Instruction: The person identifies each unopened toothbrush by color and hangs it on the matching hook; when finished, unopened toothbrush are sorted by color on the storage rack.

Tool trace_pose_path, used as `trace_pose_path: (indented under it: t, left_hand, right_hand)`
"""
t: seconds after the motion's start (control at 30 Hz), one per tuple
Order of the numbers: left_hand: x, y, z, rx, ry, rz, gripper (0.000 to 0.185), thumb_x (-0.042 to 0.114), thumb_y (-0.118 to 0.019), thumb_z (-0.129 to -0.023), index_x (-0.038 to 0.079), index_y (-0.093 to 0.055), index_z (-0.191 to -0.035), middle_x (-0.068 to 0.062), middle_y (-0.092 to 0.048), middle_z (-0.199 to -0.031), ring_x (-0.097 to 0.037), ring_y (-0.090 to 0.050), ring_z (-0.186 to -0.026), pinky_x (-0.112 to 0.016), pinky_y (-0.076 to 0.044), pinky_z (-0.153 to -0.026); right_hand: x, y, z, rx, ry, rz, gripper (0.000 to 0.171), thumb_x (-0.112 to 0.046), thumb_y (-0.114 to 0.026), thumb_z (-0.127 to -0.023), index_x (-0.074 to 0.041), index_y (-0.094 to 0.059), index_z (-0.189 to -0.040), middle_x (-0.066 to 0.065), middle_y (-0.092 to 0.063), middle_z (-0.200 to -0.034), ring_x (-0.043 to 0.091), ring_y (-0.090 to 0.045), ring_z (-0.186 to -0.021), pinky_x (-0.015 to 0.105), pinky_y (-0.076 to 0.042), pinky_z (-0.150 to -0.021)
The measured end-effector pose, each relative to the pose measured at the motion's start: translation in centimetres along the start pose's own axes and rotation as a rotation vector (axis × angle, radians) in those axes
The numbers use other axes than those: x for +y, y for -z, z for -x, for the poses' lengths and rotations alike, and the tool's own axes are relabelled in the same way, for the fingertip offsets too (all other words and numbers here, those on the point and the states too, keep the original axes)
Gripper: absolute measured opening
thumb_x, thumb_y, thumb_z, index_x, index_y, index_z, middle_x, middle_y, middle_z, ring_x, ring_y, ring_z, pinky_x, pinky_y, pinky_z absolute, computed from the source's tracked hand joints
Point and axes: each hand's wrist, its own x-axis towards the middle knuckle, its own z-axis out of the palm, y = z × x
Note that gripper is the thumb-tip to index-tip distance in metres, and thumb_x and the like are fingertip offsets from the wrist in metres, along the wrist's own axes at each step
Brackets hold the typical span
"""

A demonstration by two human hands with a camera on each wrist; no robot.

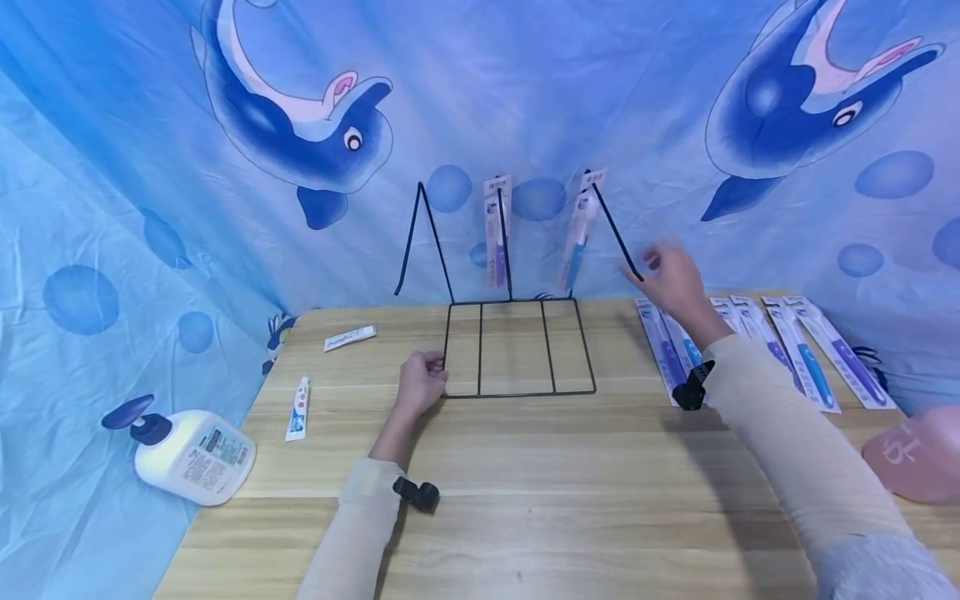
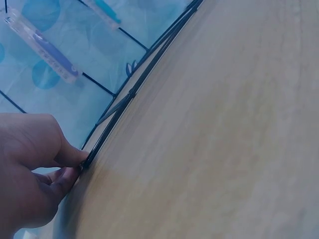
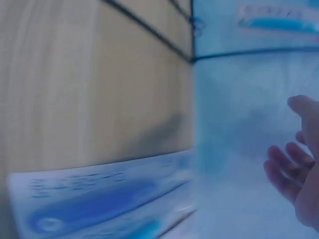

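A black wire rack stands on the wooden table, its flat base toward me and its prongs rising at the back. My left hand pinches the base's front left corner, and the left wrist view shows the left hand with thumb and finger closed on the wire. Two packaged toothbrushes hang on the prongs. My right hand is raised and blurred beside the rightmost prong, holding nothing. In the right wrist view the right hand has loosely spread fingers.
Several packaged toothbrushes lie in a row at the table's right. Two small toothpaste tubes lie at the left. A white pump bottle lies on the blue cloth off the left edge. A pink cap sits at the far right.
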Motion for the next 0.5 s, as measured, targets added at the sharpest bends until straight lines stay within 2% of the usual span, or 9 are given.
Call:
trace_pose_path:
  t: [0.07, 0.17, 0.3, 0.5]
  left_hand:
    - [0.0, 0.0, -0.1, 0.0, -0.004, 0.002, 0.038, -0.011, -0.063, -0.083, -0.011, -0.063, -0.121, -0.017, -0.065, -0.099, -0.028, -0.063, -0.093, -0.034, -0.058, -0.083]
    - [0.0, -0.1, 0.0, -0.007, -0.004, 0.013, 0.038, -0.011, -0.064, -0.084, -0.011, -0.063, -0.122, -0.017, -0.065, -0.1, -0.028, -0.063, -0.093, -0.033, -0.058, -0.082]
    - [-0.1, 0.0, 0.1, 0.003, 0.006, 0.014, 0.039, -0.012, -0.063, -0.083, -0.011, -0.062, -0.122, -0.016, -0.064, -0.099, -0.027, -0.062, -0.092, -0.033, -0.058, -0.082]
    - [-0.3, -0.1, 0.0, 0.015, -0.017, -0.001, 0.038, -0.011, -0.064, -0.083, -0.011, -0.063, -0.12, -0.016, -0.065, -0.097, -0.026, -0.063, -0.09, -0.032, -0.058, -0.08]
  right_hand:
    - [1.5, -0.3, 0.5, -0.054, -0.089, 0.041, 0.053, -0.038, -0.065, -0.095, 0.008, -0.056, -0.12, 0.028, -0.056, -0.114, 0.042, -0.055, -0.102, 0.054, -0.05, -0.081]
    - [3.5, -1.1, 1.1, -0.11, -0.165, 0.115, 0.054, -0.037, -0.063, -0.095, 0.011, -0.057, -0.119, 0.031, -0.058, -0.112, 0.043, -0.057, -0.099, 0.054, -0.051, -0.079]
    - [5.2, -2.2, 1.6, -0.172, -0.211, 0.19, 0.048, -0.034, -0.065, -0.094, 0.011, -0.064, -0.109, 0.028, -0.065, -0.1, 0.039, -0.06, -0.088, 0.05, -0.051, -0.074]
    - [6.1, -3.1, 2.2, -0.224, -0.257, 0.24, 0.04, -0.033, -0.063, -0.093, 0.007, -0.068, -0.092, 0.018, -0.065, -0.081, 0.033, -0.059, -0.071, 0.045, -0.048, -0.062]
